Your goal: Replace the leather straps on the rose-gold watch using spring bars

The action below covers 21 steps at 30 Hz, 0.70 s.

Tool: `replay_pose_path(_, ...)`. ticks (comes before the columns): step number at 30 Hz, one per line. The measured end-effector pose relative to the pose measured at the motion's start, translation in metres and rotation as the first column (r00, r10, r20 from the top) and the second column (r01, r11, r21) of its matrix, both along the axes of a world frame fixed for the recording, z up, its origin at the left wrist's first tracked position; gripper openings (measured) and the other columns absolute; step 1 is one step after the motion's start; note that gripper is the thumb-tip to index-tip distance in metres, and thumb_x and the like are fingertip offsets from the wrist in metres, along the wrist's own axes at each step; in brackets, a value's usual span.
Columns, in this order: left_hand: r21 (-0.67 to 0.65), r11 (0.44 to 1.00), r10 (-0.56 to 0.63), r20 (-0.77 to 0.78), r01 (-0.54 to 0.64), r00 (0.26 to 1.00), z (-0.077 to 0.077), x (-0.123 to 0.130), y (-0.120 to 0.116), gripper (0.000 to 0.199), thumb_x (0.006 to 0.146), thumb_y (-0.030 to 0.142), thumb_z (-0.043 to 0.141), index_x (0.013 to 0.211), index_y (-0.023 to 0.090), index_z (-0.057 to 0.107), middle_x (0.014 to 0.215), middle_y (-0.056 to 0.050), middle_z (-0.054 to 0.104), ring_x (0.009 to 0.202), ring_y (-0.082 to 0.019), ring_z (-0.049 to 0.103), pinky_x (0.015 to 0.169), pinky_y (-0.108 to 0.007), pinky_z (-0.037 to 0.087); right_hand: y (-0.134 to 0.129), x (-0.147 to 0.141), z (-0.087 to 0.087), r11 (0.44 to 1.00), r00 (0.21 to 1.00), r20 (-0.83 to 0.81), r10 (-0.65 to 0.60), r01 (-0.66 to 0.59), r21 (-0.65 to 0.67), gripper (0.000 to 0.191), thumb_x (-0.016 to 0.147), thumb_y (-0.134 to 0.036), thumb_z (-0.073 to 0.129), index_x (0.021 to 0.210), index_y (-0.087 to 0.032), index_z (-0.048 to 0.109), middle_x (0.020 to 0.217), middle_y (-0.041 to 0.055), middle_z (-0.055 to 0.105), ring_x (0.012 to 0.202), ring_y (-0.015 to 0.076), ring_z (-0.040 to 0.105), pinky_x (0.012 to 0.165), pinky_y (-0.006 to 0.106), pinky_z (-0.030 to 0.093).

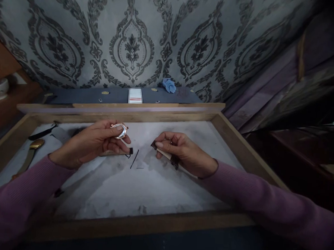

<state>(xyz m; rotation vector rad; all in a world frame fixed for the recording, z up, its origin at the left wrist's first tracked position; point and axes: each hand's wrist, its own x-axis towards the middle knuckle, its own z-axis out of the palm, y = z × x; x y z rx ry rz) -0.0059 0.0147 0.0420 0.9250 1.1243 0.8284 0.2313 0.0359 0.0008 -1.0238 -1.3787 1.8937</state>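
Observation:
My left hand [95,141] is closed on a round watch case [120,131] with a shiny gold-coloured rim, the thumb lying across its face. No strap shows on the case. Below these fingers is a strap-like piece [130,151] with a dark end; whether the hand touches it I cannot tell. My right hand [179,148] pinches a watch strap [165,154], dark at its ends and beige along the side facing me. Between the hands, a thin dark stick-like piece [134,159] lies on the white tray bottom [118,193].
A wooden rim [156,115] runs round the tray. At its left lie a gold-coloured watch [36,144] and a black strap [42,132]. Behind the rim are a small white packet [135,96] and a crumpled blue cloth [169,85]. A purple curtain [267,81] hangs at the right.

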Motion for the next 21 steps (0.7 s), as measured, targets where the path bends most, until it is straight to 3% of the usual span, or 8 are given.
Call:
replay_pose_path(3, -0.013, 0.998, -0.063, -0.037, 0.063, 0.997, -0.009, -0.005, 0.003, 0.008, 0.088, 0.018, 0.056, 0.081, 0.015, 0.056, 0.073, -0.004, 0.069, 0.056, -0.012, 0.068, 0.048, -0.015, 0.051, 0.001, 0.001, -0.001, 1.0, 1.0, -0.018, 0.004, -0.004, 0.012, 0.022, 0.072, -0.033, 0.073, 0.078, -0.016, 0.06, 0.058, -0.0028, 0.066, 0.037, 0.0036, 0.043, 0.034, 0.015, 0.03)
replay_pose_path(8, -0.036, 0.986, -0.165, -0.074, 0.162, 0.984, -0.018, -0.001, 0.002, 0.009, 0.087, 0.022, 0.058, 0.083, 0.014, 0.057, 0.078, -0.006, 0.069, 0.059, -0.011, 0.066, 0.048, -0.015, 0.047, 0.001, 0.001, -0.002, 0.999, 1.0, -0.012, 0.025, -0.025, 0.02, 0.017, 0.075, -0.029, 0.07, 0.078, -0.016, 0.059, 0.058, -0.0024, 0.066, 0.037, 0.0034, 0.041, 0.034, 0.016, 0.026)
replay_pose_path(13, -0.038, 0.975, -0.221, -0.012, 0.221, 0.975, -0.019, 0.004, -0.002, 0.011, 0.085, 0.017, 0.061, 0.093, 0.013, 0.056, 0.089, -0.008, 0.07, 0.072, -0.013, 0.068, 0.056, -0.016, 0.047, 0.001, 0.0, -0.003, 0.999, 1.0, 0.0, 0.015, -0.015, 0.03, 0.019, 0.072, -0.03, 0.072, 0.077, -0.016, 0.06, 0.058, -0.0017, 0.066, 0.046, 0.0066, 0.051, 0.039, 0.017, 0.031)
replay_pose_path(21, -0.039, 0.961, -0.273, 0.004, 0.273, 0.962, -0.02, 0.008, -0.004, 0.007, 0.085, 0.018, 0.062, 0.085, 0.012, 0.059, 0.085, -0.006, 0.07, 0.075, -0.013, 0.068, 0.06, -0.016, 0.049, 0.0, -0.001, -0.003, 0.999, 0.999, 0.034, 0.037, -0.038, 0.032, 0.022, 0.07, -0.033, 0.072, 0.077, -0.016, 0.061, 0.059, -0.0025, 0.066, 0.042, 0.0052, 0.046, 0.038, 0.017, 0.028)
